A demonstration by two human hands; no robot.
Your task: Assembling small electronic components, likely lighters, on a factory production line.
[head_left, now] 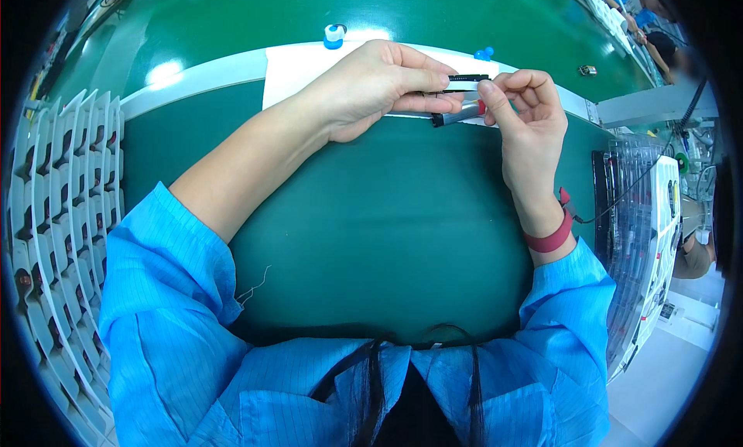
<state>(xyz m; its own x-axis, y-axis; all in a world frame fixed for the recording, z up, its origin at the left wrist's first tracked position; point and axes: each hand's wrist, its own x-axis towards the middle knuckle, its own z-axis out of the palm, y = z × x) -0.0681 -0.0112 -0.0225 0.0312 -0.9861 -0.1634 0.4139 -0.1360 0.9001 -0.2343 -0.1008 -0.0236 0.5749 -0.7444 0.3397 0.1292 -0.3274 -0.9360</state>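
My left hand (383,79) pinches a small black strip-shaped part (470,78) with a pale side, level above the far edge of the green mat (371,215). At its other end, my right hand (530,114) is closed, with thumb and forefinger gripping the part. Just below it shows a grey cylinder (462,116) with a black end and a red band. Whether the cylinder lies on the white sheet (290,71) or rests against my right fingers, I cannot tell. A red wrist strap (551,234) with a dark cord circles my right wrist.
White compartment trays (73,199) holding small dark parts stand at the left. Stacked clear plastic trays (631,207) fill the right side. Beyond the sheet are a blue-and-white bottle (333,37) and a small blue object (484,54). Another person (646,13) is at the far right.
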